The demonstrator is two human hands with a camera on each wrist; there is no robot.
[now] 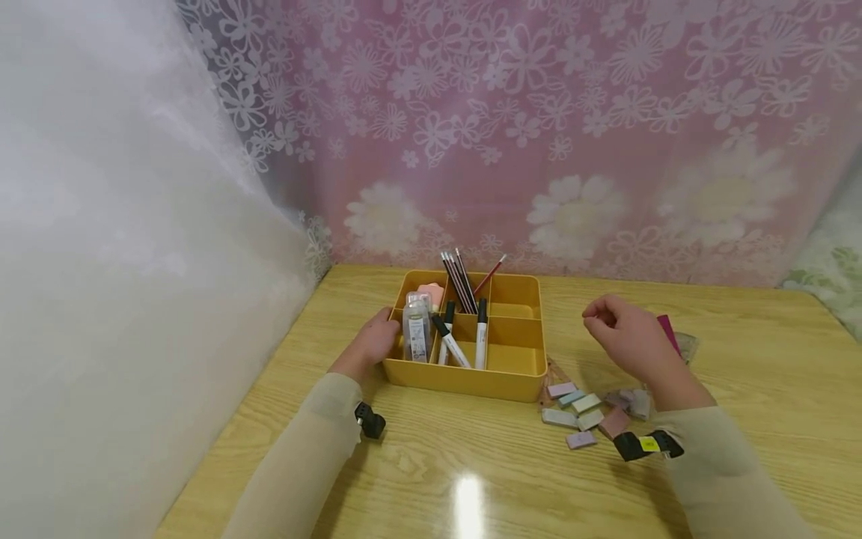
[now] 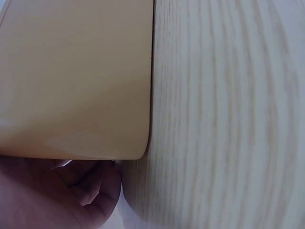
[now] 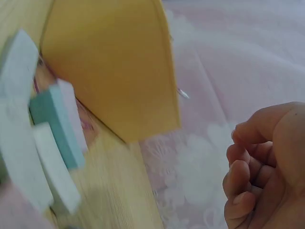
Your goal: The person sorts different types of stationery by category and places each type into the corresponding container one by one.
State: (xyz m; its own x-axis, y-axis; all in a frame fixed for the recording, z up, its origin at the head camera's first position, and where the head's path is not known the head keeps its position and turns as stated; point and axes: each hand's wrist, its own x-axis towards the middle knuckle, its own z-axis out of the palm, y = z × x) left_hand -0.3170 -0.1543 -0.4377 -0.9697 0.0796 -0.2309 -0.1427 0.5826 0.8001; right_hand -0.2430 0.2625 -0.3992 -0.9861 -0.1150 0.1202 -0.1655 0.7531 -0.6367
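A yellow divided organizer box point(image 1: 465, 382) stands on the table. My left hand point(image 1: 377, 337) grips its left side, with curled fingers against the wall in the left wrist view; part of that hand is hidden. My right hand point(image 1: 626, 333) hovers to the right of the box, fingers loosely curled and thumb near the index finger. Nothing shows in it in the right wrist view. The box holds a clear labelled container point(image 1: 417, 337), a pinkish item point(image 1: 432, 295), several dark pencils point(image 1: 459, 281), a red pencil point(image 1: 489, 275) and white markers with black caps point(image 1: 481, 337).
Several pastel eraser-like blocks point(image 1: 587, 403) lie right of the box, beside its front corner. A magenta flat piece point(image 1: 668, 333) and a greyish item point(image 1: 687, 344) lie behind my right hand. A floral curtain point(image 1: 539, 150) hangs along the table's back edge.
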